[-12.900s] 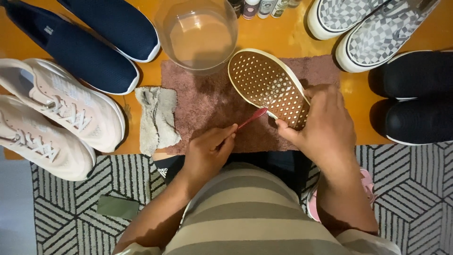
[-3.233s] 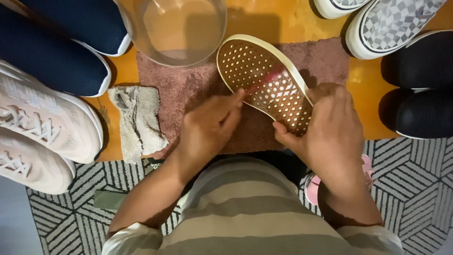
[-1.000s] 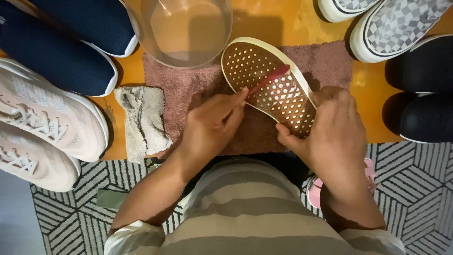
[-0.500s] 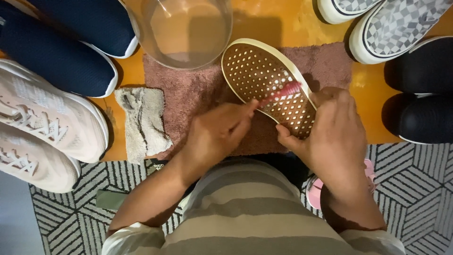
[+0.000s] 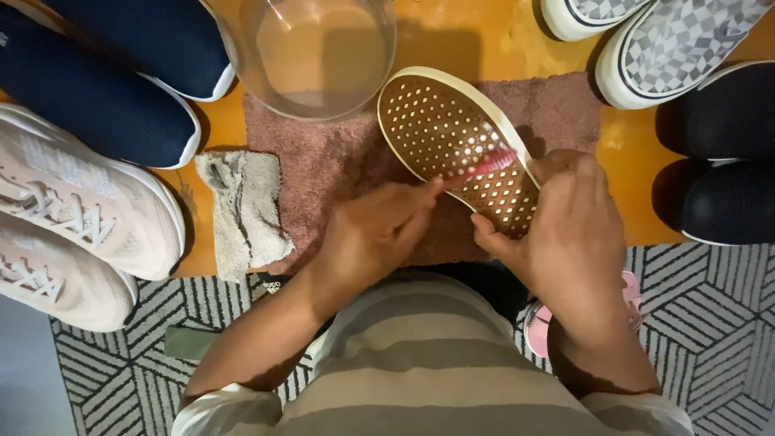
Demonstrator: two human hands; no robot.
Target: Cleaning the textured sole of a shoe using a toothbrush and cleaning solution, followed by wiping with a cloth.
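Scrubbing: left hand [image 5: 367, 238] clenched on a red toothbrush [image 5: 483, 167], bristles on the sole.
Toothbrush: light, thin, slightly springy; best pinched low on the handle.
Shoe [image 5: 456, 145]: sole-up on the pink towel [image 5: 339, 161] over the table [image 5: 484, 48]; light, rubber sole stiff and likely slick when wet.
Right hand [image 5: 569, 222]: grasping the shoe's heel end, steadying it.

The right hand [image 5: 569, 222] hides the shoe [image 5: 452, 137]'s heel; the toothbrush [image 5: 484, 167] head is blurred.
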